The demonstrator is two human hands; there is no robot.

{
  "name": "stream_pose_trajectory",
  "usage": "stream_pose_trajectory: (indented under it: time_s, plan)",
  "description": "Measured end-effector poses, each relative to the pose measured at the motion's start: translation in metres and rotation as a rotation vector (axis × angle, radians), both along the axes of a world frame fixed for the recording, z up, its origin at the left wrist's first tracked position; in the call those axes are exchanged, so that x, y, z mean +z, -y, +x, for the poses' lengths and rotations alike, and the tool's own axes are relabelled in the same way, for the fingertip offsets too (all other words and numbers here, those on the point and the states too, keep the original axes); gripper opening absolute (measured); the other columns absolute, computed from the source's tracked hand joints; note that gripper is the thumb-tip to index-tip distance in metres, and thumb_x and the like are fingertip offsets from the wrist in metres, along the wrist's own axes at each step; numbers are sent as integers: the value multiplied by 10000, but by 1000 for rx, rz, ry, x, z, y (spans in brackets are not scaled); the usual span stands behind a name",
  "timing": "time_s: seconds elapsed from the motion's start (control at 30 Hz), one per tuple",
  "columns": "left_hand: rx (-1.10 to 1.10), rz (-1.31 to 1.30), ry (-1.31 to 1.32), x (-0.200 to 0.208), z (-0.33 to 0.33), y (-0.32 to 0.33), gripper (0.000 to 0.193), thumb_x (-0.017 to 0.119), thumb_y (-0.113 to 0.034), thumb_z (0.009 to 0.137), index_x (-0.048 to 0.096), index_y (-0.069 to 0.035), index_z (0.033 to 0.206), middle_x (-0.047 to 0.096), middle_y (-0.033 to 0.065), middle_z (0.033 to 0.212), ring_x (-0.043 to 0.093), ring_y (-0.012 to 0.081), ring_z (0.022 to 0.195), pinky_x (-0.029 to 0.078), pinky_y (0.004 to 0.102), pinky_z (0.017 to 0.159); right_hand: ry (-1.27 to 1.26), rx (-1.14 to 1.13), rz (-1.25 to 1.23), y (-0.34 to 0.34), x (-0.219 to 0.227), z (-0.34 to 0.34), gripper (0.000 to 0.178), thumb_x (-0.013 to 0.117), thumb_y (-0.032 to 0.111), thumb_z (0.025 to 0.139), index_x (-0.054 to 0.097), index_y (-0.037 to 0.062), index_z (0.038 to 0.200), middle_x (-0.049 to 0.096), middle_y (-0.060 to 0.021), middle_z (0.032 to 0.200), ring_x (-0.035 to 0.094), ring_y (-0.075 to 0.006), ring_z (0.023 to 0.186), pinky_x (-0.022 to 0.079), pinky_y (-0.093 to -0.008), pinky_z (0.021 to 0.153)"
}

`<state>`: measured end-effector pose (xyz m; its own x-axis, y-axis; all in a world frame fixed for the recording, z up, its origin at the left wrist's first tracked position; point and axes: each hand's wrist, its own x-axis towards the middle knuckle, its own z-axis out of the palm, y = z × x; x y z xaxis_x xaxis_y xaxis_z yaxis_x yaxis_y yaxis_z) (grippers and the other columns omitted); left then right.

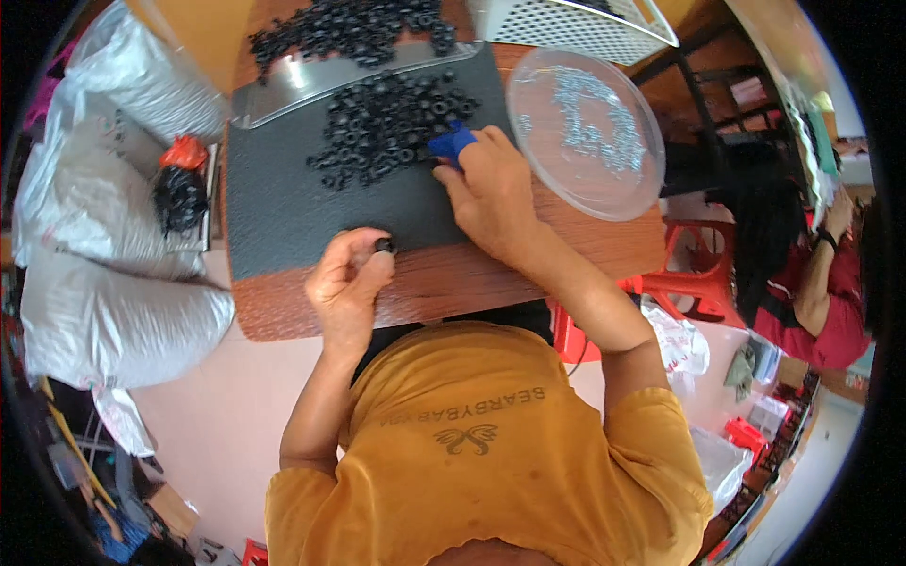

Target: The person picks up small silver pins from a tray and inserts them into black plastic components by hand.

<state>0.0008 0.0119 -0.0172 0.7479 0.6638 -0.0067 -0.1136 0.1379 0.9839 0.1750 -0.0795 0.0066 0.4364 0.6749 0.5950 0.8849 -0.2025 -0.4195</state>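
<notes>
Near the table's front edge, my left hand (347,274) pinches a small black round part (384,244) between thumb and fingers. My right hand (495,184) is closed around a blue object (453,142) at the right side of a loose pile of black ring-shaped parts (382,127). The blue object's kind is unclear, as my fingers cover part of it. That pile is spread over a dark grey mat (283,212). To the right of my right hand, a round clear plastic tray (651,193) holds many small silvery pieces.
A metal strip (293,94) separates the pile from another heap of black parts (354,28) behind. A white perforated basket (566,28) stands at the back right. Full whitish sacks (118,316) line the left. Red stools (698,264) and another person (816,311) are at the right.
</notes>
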Motion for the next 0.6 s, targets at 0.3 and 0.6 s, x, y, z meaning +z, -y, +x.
stream_pose_trajectory:
  time_s: [0.3, 0.6]
  plan:
    - [21, 12, 14, 4, -1, 0, 151, 641, -12, 810, 598, 29, 949, 556, 17, 784, 501, 63, 643, 420, 188, 575, 18, -221, 6, 71, 26, 34, 162, 658, -24, 645, 542, -14, 758, 564, -163, 723, 516, -356, 709, 421, -437, 591]
    - [29, 26, 13, 1, 2, 3, 141, 639, -2, 810, 599, 32, 941, 549, 10, 791, 479, 55, 637, 407, 179, 566, 45, -23, -167, 58, 10, 89, 174, 703, 23, 680, 533, -13, 697, 530, -145, 680, 522, -298, 634, 407, -372, 546]
